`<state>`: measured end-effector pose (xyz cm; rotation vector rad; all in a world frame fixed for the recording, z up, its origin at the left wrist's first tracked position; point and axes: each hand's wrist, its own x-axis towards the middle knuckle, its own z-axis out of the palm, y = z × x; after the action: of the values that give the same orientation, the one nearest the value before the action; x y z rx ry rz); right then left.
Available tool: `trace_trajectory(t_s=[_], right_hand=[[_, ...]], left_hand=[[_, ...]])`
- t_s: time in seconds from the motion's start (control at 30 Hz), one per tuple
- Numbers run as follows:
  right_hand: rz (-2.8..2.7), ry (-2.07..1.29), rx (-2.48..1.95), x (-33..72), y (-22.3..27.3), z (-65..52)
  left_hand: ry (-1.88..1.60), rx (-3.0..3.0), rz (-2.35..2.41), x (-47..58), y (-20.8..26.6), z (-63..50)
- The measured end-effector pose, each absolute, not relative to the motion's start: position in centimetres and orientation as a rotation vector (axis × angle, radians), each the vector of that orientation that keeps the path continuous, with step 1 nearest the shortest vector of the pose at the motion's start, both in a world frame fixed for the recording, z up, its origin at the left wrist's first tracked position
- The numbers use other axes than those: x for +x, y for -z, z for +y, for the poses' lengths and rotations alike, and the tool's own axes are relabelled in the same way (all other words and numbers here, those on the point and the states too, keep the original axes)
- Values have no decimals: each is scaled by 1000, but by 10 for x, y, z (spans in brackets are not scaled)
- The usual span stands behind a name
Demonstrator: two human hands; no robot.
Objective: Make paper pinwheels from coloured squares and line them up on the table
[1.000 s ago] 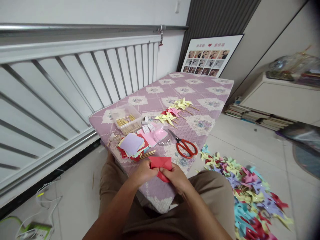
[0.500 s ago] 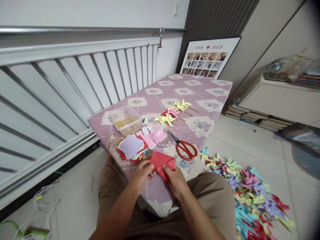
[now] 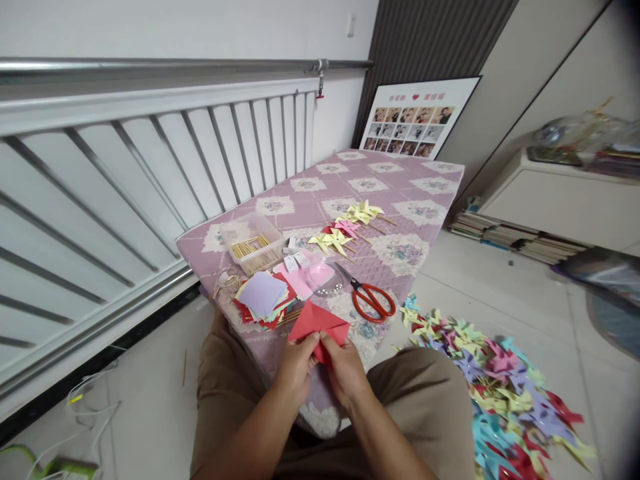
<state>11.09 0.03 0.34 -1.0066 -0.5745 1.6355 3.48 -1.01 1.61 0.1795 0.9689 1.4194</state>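
Between my two hands is a square of red paper [image 3: 316, 319] with slits cut in it, held over the near end of the table. My left hand [image 3: 299, 360] pinches its near left part, thumb on top. With thumb and fingers closed, my right hand [image 3: 344, 360] grips the near right part, so the thumbs almost meet near the paper's middle. Just beyond lie orange-handled scissors [image 3: 373, 300], a clear round dish [image 3: 327, 279] with small bits in it, and a stack of coloured paper squares [image 3: 263, 297]. Wooden sticks [image 3: 289, 317] lie beside the stack.
A plastic box [image 3: 254, 241] of short sticks stands at the table's left side, near small white boxes [image 3: 297, 261]. Finished paper pinwheels [image 3: 345, 230] lie mid-table. Many more pinwheels [image 3: 500, 380] cover the floor at right. A white radiator [image 3: 150, 167] borders the left.
The red paper has turned and shifted slightly left. My left hand has moved right along its near side, bringing both thumbs close together near the middle.
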Motion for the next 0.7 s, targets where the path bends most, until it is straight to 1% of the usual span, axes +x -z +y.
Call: trace_trajectory(t_s=[0.27,0.53,0.63,0.7], right_hand=[[-523,-1639,-974,107,-7,-1],[-660,-1658,-937,111,-11,-1],[-736,-1605,-942,122,-8,1],[-788,-1507,-1011,130,-3,2]], left_hand=[[-1455,193,988,33,-17,-9],[-1480,256,1047,30,-23,-5],[-1497,249,1033,25,-25,-2],[-1498,247,1019,21,-24,1]])
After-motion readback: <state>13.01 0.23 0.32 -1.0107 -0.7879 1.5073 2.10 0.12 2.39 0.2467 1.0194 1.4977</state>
